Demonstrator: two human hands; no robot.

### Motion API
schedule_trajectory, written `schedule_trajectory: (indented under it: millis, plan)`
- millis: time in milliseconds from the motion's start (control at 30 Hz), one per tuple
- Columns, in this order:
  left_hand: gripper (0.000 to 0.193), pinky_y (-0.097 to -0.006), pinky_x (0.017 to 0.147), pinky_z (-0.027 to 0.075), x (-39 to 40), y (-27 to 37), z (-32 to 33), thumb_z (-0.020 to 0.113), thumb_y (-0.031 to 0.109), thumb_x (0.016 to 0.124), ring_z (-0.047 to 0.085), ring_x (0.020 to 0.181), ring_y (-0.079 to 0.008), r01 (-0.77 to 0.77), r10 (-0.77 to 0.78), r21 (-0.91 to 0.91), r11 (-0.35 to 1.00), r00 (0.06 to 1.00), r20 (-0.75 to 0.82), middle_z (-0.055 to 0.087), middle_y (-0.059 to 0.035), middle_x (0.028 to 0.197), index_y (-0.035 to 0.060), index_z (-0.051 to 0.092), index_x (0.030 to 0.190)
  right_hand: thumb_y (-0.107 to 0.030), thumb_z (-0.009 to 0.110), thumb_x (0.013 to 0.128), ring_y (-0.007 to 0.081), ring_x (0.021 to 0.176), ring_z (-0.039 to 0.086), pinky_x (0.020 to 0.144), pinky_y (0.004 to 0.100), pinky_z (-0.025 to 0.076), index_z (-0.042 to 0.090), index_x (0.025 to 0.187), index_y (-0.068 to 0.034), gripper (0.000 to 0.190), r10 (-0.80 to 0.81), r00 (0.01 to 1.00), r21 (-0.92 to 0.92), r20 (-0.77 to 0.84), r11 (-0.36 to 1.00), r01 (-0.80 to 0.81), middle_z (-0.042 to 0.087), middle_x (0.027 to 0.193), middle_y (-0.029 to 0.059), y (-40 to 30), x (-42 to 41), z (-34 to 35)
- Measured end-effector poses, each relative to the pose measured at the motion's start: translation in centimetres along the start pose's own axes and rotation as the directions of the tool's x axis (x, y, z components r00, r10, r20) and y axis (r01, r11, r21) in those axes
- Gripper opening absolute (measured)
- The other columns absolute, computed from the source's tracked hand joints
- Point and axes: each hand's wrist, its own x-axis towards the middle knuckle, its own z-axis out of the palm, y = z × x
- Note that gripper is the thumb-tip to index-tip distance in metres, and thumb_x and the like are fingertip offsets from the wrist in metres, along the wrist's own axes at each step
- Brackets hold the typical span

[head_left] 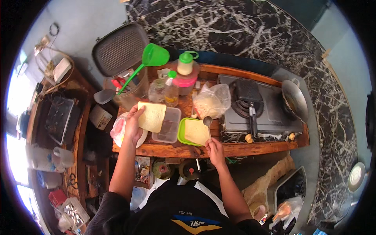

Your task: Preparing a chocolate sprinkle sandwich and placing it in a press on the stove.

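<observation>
My left hand (132, 126) grips a square slice of white bread (152, 117) at its left edge, thumb on top, held over part of a clear plastic container (171, 129). In my right hand (216, 151) is the handle of a metal spoon (207, 121), its bowl pointing away from me. Beneath the spoon, a second bread slice (196, 131) lies in a lime-green plastic container (181, 136). Whether the spoon touches that slice I cannot tell. Partly behind my left wrist sits a white plate (142, 139), with a plastic-wrapped item (118, 128) beside my hand.
Behind stand a bottle with a green cap (171, 91), a glass jar (157, 90), a plastic bag of food (213, 101) and a utensil tub (132, 95) holding a green ladle (154, 55). To the right, a gas stove (273, 105) carries a sandwich pan (249, 91) and a wok (295, 98).
</observation>
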Motion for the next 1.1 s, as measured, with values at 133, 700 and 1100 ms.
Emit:
schedule_trajectory:
  millis: [133,700,1100]
  plan:
    - [0.016,-0.0308,0.082,0.054,-0.6,3.6,-1.3,0.060,0.010,0.094,0.066,0.092,-0.0160,-0.079,0.079,0.008,0.997,0.996,-0.045,0.067,-0.0052,0.103,0.0060,0.060,0.110,-0.026,0.044,0.101,0.0043,0.053,0.038,0.048,0.0230,0.030,0.057,0.078,-0.004,0.034,-0.048,0.993,-0.059,0.112,0.997,0.055,0.043,0.061,-0.0042,-0.5,0.2,1.5]
    - [0.027,-0.0331,0.079,0.049,-2.1,3.5,-11.8,0.065,0.015,0.089,0.064,0.086,-0.0225,-0.185,0.530,0.870,0.457,0.842,-0.100,0.068,-0.0088,0.097,0.0072,0.060,0.114,-0.027,0.045,0.101,0.0030,0.054,0.038,0.048,0.0219,0.029,0.059,0.083,-0.004,0.033,-0.071,0.896,-0.109,0.438,0.985,0.131,0.042,0.062,-0.0055,-2.2,2.0,10.8]
    - [0.048,-0.0490,0.087,0.044,-3.4,4.1,-10.3,0.070,0.028,0.082,0.060,0.102,-0.0353,0.036,0.635,0.981,-0.193,0.766,0.097,0.065,-0.0121,0.106,0.0123,0.054,0.125,-0.028,0.044,0.101,0.0035,0.052,0.037,0.047,0.0213,0.029,0.059,0.082,-0.004,0.035,-0.058,0.979,-0.079,0.193,0.994,0.074,0.041,0.060,-0.0049,-1.6,1.5,5.3]
